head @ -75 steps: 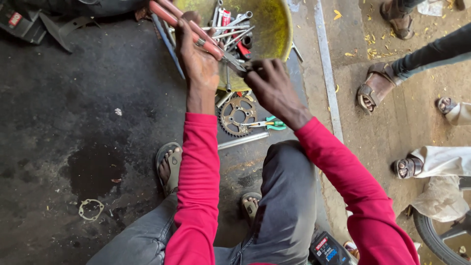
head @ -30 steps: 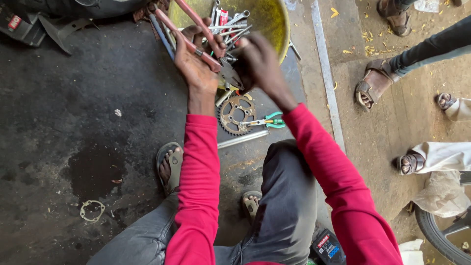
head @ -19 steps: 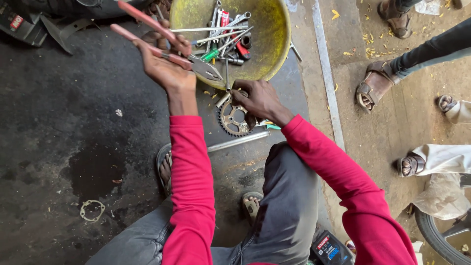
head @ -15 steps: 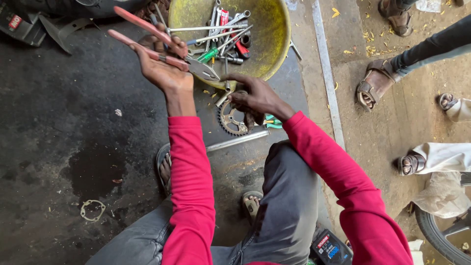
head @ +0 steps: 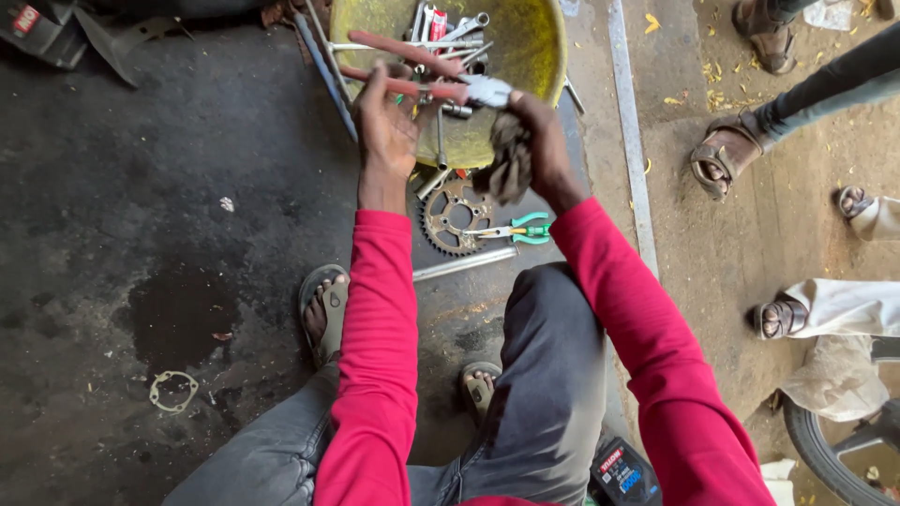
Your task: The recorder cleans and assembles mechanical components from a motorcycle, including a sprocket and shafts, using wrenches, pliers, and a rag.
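We see the left hand (head: 389,131) clamped on the red handles of a pair of pliers (head: 422,80), held level over the yellow basin (head: 534,56) of tools. The right hand (head: 530,141) is closed around a dirty rag (head: 506,169), pressed against the pliers' metal head. A moment ago the right hand was down by the sprocket (head: 455,215) on the floor with no rag in view; now it is up at the tool, and the pliers have swung back over the basin. We judge this as wiping having started (the jaw end is hidden by the rag). The green-handled pliers (head: 520,228) and a metal rod (head: 464,265) lie untouched beside the sprocket. Other people's sandalled feet (head: 717,169) stand at right, well apart.
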